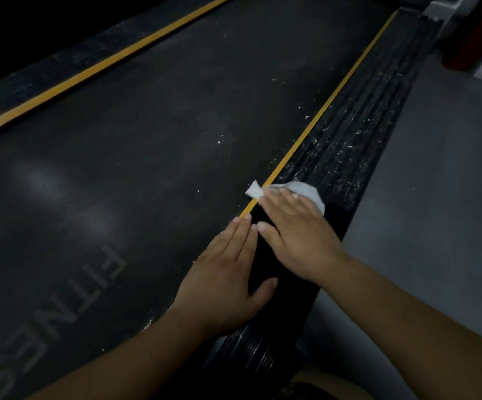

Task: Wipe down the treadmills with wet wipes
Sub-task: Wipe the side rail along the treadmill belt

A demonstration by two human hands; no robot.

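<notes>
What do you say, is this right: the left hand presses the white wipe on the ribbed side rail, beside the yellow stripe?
Not quite. In the head view, the right hand presses the wipe on the rail, beside the yellow stripe. The left hand lies flat and holds nothing.

right hand [297, 235] pressing wet wipe [306, 193], treadmill side rail [346, 157]

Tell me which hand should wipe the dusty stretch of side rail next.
Right. The right hand presses the wet wipe on the side rail, just short of the white specks; the left hand rests bare beside it.
</notes>
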